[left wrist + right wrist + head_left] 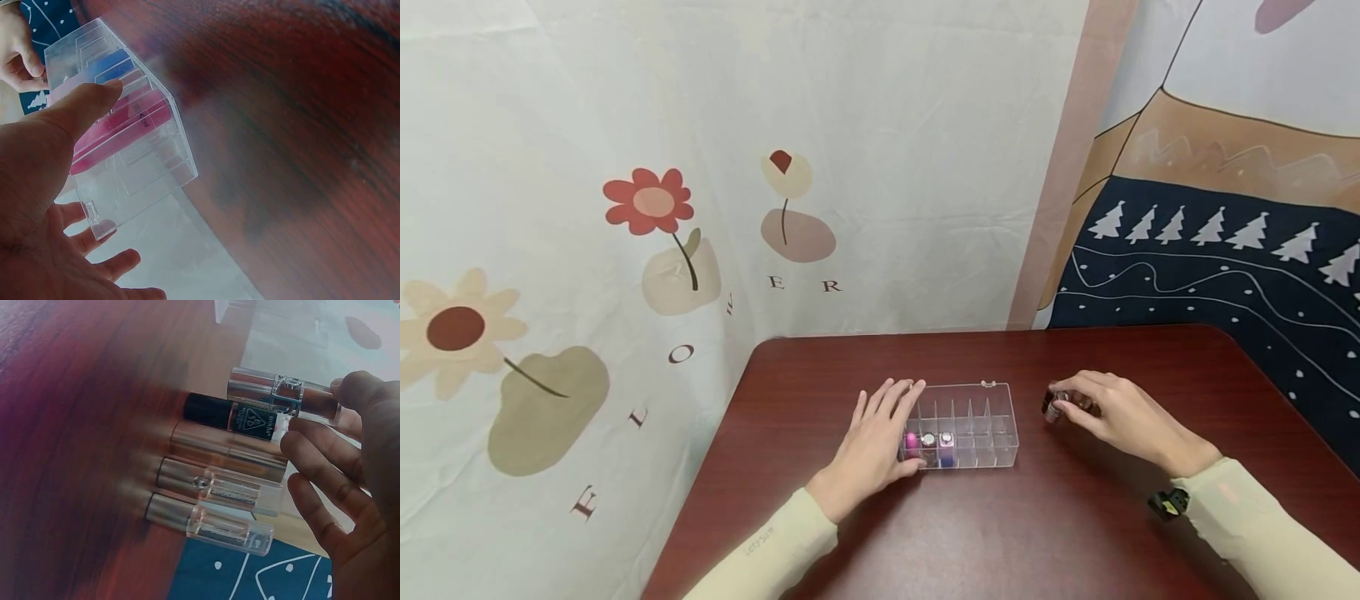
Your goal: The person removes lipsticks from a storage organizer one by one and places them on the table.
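Note:
My left hand (872, 433) lies at the left end of a clear divided plastic box (988, 458), its fingers spread and fairly straight. In the left wrist view the thumb rests against the front wall of the box (156, 181). Inside, the front compartments hold a pink tube (912, 442), a dark tube with a silvery top (928, 440) and a pink-and-blue tube (947, 450). My right hand (1123, 412) pinches the end of a lip gloss tube (281, 397) between thumb and finger. Beside that tube stands a black lipstick tube (212, 412).
Farther along the same row stand a rose-gold tube (225, 450) and two silvery tubes with clear ends, one (212, 487) beside the other (209, 525). All are on the dark red wooden table (985, 533). A printed cloth (925, 167) hangs behind it.

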### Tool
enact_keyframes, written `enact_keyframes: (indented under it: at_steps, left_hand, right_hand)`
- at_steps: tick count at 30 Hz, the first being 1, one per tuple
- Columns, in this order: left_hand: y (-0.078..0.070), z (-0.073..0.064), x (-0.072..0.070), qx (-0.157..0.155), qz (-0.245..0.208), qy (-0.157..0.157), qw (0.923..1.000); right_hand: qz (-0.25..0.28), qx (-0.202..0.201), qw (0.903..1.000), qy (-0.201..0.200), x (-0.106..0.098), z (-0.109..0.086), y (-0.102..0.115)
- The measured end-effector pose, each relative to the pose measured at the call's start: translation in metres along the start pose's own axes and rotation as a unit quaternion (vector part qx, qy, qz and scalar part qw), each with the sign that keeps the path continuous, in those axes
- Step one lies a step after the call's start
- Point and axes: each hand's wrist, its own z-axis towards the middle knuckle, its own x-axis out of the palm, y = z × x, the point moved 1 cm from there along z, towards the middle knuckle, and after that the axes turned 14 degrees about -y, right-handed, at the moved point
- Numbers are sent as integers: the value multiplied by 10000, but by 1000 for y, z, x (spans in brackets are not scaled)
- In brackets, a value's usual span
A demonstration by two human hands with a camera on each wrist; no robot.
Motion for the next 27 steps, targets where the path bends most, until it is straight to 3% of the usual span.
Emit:
enact_keyframes:
  at_steps: [17,27]
  left_hand:
    - [0,1,1,13,15,27,10000]
    - [-1,0,0,-6,78,59,10000]
  right_hand:
    - [-32,-167,9998,-75,5,-6,-5]
    - [-305,-261,9992,-64,7,-10,-4]
